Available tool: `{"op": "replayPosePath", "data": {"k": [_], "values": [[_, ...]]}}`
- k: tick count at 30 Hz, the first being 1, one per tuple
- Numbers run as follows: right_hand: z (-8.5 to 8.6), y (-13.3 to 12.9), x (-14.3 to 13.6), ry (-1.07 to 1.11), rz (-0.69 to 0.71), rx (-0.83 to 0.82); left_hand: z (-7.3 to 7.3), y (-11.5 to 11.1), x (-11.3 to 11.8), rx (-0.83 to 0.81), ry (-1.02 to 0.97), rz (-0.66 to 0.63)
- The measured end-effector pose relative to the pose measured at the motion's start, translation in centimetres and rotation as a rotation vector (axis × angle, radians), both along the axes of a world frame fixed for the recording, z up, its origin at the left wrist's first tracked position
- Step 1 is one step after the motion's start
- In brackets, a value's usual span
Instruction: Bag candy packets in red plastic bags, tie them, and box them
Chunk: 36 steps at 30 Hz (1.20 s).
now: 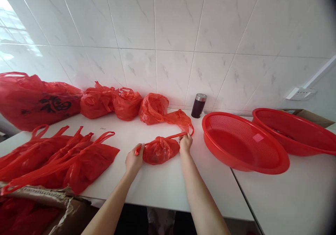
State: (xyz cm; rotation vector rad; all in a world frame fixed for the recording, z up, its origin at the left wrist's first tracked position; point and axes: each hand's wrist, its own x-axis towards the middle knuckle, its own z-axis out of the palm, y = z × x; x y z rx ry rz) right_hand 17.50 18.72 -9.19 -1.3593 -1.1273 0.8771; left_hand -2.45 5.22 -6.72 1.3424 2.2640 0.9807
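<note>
A small filled red plastic bag point(160, 151) sits on the white table in front of me, its top gathered into a knot. My left hand point(134, 158) is closed around one of its handles at the left. At the right, my right hand point(186, 142) grips the other handle, which is pulled out as a strip. Just beyond that hand, the loose top of another red bag point(153, 108) trails across the table. What is inside the bags cannot be made out.
Flat red bags point(86, 158) lie at the left, above an open cardboard box point(59, 201). Filled bags point(127, 104) and a large printed bag point(39, 102) line the tiled wall. A dark flask point(198, 106), a red perforated basin point(244, 166) and another red basin point(296, 147) stand right.
</note>
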Motion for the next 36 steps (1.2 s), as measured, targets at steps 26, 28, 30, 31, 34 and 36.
{"op": "replayPosePath", "data": {"k": [26, 28, 30, 31, 34, 36], "values": [[-0.7, 0.0, 2.9, 0.504, 0.096, 0.001, 18.0, -6.1, -4.3, 0.025, -0.67, -0.484], [-0.9, 0.0, 2.8, 0.445, 0.087, -0.003, 20.2, -10.7, -7.8, 0.105, -0.802, -0.307], [-1.2, -0.2, 2.6, 0.381, 0.097, -0.002, 21.4, -15.4, -11.6, 0.159, -0.813, -0.124], [-1.3, -0.4, 2.5, 0.339, 0.106, 0.0, 21.6, -17.7, -13.5, 0.158, -0.796, -0.037], [-1.4, -1.6, 1.0, 0.178, 0.164, 0.009, 20.7, -23.8, -19.3, 0.071, -0.737, 0.184], [-1.0, -3.4, -1.2, 0.054, 0.263, 0.034, 18.8, -27.0, -22.9, -0.052, -0.718, 0.261]]}}
